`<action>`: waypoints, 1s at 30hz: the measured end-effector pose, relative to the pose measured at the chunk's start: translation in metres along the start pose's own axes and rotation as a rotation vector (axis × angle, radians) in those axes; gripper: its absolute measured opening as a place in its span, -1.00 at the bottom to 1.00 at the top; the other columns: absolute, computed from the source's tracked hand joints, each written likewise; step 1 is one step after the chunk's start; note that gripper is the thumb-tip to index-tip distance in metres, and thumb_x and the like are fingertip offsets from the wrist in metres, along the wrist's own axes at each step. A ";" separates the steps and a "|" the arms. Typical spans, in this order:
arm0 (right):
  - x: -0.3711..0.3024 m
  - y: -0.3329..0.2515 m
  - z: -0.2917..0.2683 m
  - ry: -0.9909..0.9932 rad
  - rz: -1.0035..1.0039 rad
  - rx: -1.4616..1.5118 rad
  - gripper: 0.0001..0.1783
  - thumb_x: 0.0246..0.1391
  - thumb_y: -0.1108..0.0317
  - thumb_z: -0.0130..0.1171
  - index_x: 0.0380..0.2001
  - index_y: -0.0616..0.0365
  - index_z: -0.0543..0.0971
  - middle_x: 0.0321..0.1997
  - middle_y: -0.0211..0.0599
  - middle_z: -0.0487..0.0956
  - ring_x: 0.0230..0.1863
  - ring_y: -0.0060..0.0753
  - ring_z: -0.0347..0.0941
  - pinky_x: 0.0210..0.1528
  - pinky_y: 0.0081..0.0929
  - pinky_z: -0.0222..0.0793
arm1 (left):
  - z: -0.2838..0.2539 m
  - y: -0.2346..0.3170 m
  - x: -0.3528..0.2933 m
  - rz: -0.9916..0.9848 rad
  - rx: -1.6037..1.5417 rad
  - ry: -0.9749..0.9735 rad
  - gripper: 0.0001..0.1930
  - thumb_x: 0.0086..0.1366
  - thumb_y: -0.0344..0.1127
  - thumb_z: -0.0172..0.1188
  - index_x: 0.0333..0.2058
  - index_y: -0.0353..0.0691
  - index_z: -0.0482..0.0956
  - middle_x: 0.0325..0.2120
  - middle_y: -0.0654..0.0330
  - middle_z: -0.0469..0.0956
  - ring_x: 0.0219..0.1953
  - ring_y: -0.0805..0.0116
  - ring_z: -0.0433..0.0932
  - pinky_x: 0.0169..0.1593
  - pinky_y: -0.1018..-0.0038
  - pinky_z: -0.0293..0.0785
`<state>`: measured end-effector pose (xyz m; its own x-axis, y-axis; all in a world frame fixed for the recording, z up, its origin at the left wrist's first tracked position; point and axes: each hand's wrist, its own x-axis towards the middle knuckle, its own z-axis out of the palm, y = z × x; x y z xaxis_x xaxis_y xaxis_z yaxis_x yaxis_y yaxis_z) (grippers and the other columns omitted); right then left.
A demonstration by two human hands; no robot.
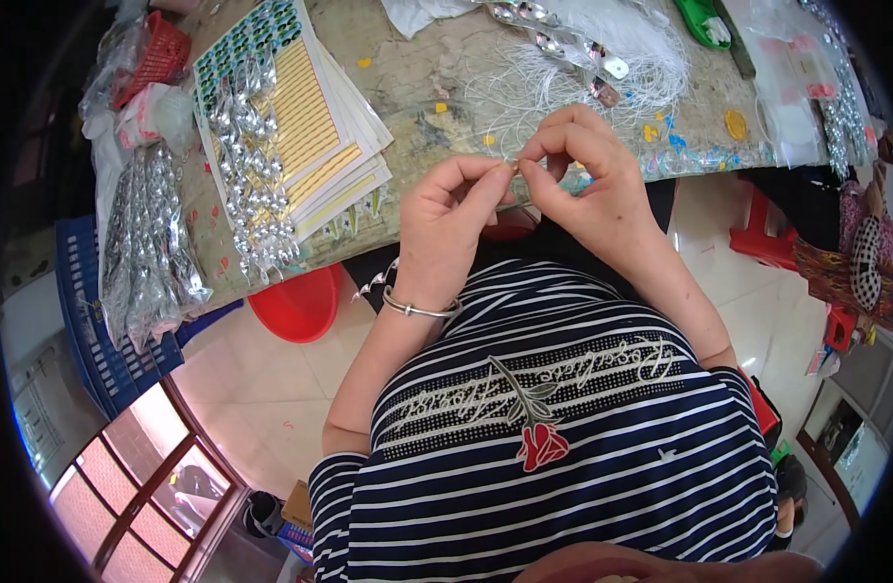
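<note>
My left hand (442, 219) and my right hand (592, 180) meet at the table's near edge, thumb and forefinger of each pinched together. Whatever lies between the fingertips is too small to make out. Just beyond them spreads a tangle of thin white strings (651, 73). A strip of shiny silver pieces (553, 41) lies across these strings. To the left, several twisted silver strips (244, 165) rest on sheets of small stickers (306, 102), some green, some yellow with lines.
The worn table (417, 68) carries a red basket (163, 58) and hanging silver strips (150, 243) at left. A green tray (704, 21) and plastic bags (787, 73) lie at right. Below stand a red basin (301, 306), a blue crate (102, 321) and a red stool (762, 233).
</note>
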<state>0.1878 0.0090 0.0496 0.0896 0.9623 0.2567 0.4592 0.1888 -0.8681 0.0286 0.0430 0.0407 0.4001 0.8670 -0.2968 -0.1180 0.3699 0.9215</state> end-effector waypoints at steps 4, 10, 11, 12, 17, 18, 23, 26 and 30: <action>-0.005 0.006 0.001 -0.070 0.202 0.423 -0.93 0.04 0.56 0.12 -0.35 0.24 0.50 -0.27 -0.44 0.40 -0.24 -0.65 0.34 -0.20 -0.67 0.27 | -0.002 0.001 -0.002 -0.018 -0.063 -0.024 -0.88 0.21 -0.38 0.18 -0.32 -0.30 0.58 -0.52 0.33 0.52 -0.56 0.66 0.30 -0.42 0.75 0.20; -0.008 0.004 0.000 -0.101 0.236 0.387 -0.92 0.07 0.55 0.11 -0.33 0.23 0.50 -0.23 -0.45 0.39 -0.20 -0.65 0.32 -0.15 -0.67 0.26 | -0.002 -0.001 -0.004 0.041 -0.029 -0.003 -0.90 0.21 -0.42 0.18 -0.33 -0.30 0.58 -0.48 0.33 0.54 -0.47 0.66 0.41 -0.32 0.73 0.34; -0.008 0.003 -0.001 -0.101 0.235 0.387 -0.92 0.07 0.55 0.11 -0.33 0.23 0.50 -0.23 -0.45 0.39 -0.20 -0.65 0.32 -0.15 -0.67 0.26 | -0.004 0.000 -0.005 0.048 -0.001 -0.005 -0.91 0.20 -0.43 0.18 -0.32 -0.30 0.57 -0.48 0.33 0.54 -0.45 0.65 0.43 -0.30 0.72 0.36; -0.009 0.001 -0.002 -0.126 0.236 0.352 -0.92 0.06 0.54 0.12 -0.32 0.23 0.50 -0.23 -0.45 0.39 -0.20 -0.65 0.32 -0.15 -0.67 0.27 | -0.004 0.000 -0.005 0.056 0.027 -0.007 -0.91 0.20 -0.44 0.19 -0.32 -0.31 0.57 -0.47 0.33 0.54 -0.43 0.65 0.45 -0.27 0.71 0.39; -0.011 0.000 -0.003 -0.154 0.237 0.312 -0.91 0.05 0.51 0.15 -0.32 0.22 0.51 -0.23 -0.45 0.39 -0.20 -0.64 0.33 -0.14 -0.66 0.27 | -0.005 0.000 -0.009 0.055 0.047 -0.025 -0.91 0.20 -0.46 0.19 -0.31 -0.31 0.58 -0.46 0.33 0.54 -0.44 0.65 0.43 -0.30 0.71 0.37; -0.012 -0.001 -0.003 -0.144 0.251 0.359 -0.91 0.06 0.51 0.15 -0.33 0.22 0.50 -0.24 -0.45 0.39 -0.21 -0.64 0.33 -0.15 -0.66 0.27 | -0.005 0.000 -0.009 0.062 0.070 -0.031 -0.91 0.20 -0.46 0.19 -0.32 -0.31 0.58 -0.46 0.33 0.54 -0.44 0.65 0.43 -0.31 0.71 0.37; -0.015 0.001 -0.003 -0.136 0.296 0.462 -0.93 0.07 0.50 0.15 -0.34 0.22 0.50 -0.25 -0.46 0.39 -0.21 -0.65 0.33 -0.14 -0.65 0.28 | -0.004 0.003 -0.012 0.046 0.114 -0.043 -0.91 0.18 -0.46 0.20 -0.32 -0.31 0.58 -0.46 0.34 0.55 -0.44 0.66 0.42 -0.33 0.72 0.35; -0.017 -0.004 -0.003 -0.115 0.431 0.656 -0.93 0.08 0.47 0.15 -0.34 0.19 0.49 -0.27 -0.50 0.41 -0.23 -0.68 0.33 -0.16 -0.67 0.27 | -0.002 0.006 -0.014 0.043 0.079 -0.049 -0.90 0.17 -0.46 0.22 -0.32 -0.31 0.59 -0.45 0.34 0.56 -0.45 0.67 0.42 -0.35 0.72 0.34; -0.015 -0.006 -0.005 -0.116 0.495 0.773 -0.93 0.08 0.43 0.15 -0.34 0.14 0.49 -0.30 -0.56 0.43 -0.27 -0.73 0.31 -0.22 -0.71 0.23 | -0.002 0.005 -0.013 0.036 0.064 -0.047 -0.89 0.16 -0.45 0.23 -0.31 -0.30 0.60 -0.44 0.33 0.58 -0.45 0.68 0.42 -0.38 0.73 0.30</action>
<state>0.1878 -0.0077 0.0531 0.0100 0.9739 -0.2269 -0.3290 -0.2111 -0.9204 0.0205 0.0340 0.0485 0.4387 0.8625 -0.2523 -0.0757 0.3152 0.9460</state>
